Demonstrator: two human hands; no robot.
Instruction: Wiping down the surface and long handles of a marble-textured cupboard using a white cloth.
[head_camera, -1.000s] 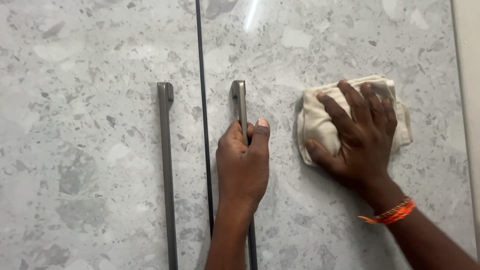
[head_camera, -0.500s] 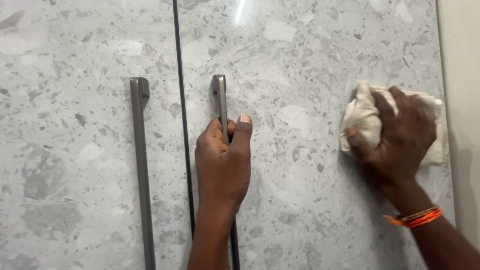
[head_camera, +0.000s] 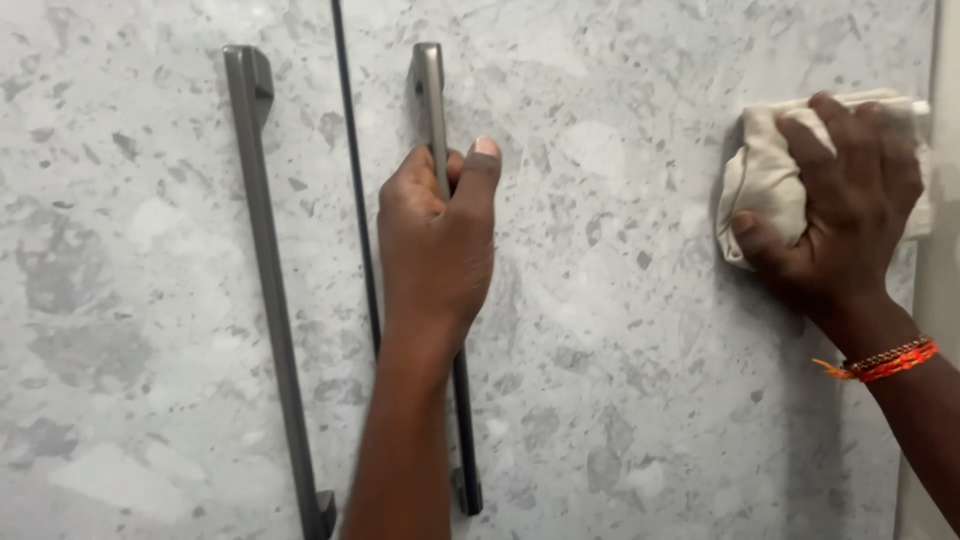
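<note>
Left hand (head_camera: 437, 235) is closed around the right-hand bar handle (head_camera: 431, 95) of a grey speckled stone-patterned door (head_camera: 600, 300), whose middle stretch is hidden behind the fist and forearm, only the top and the lower end being seen. Right hand (head_camera: 850, 215) is clamped on a bunched cream cloth (head_camera: 765, 175) pressed flat against the same door near its right edge, much of the cloth being covered by the fingers (head_camera: 805, 135). A second bar handle (head_camera: 265, 270) is seen on the neighbouring door (head_camera: 120, 300), its foot cut off by the lower border; an orange bracelet (head_camera: 885, 362) is worn at the right wrist.
</note>
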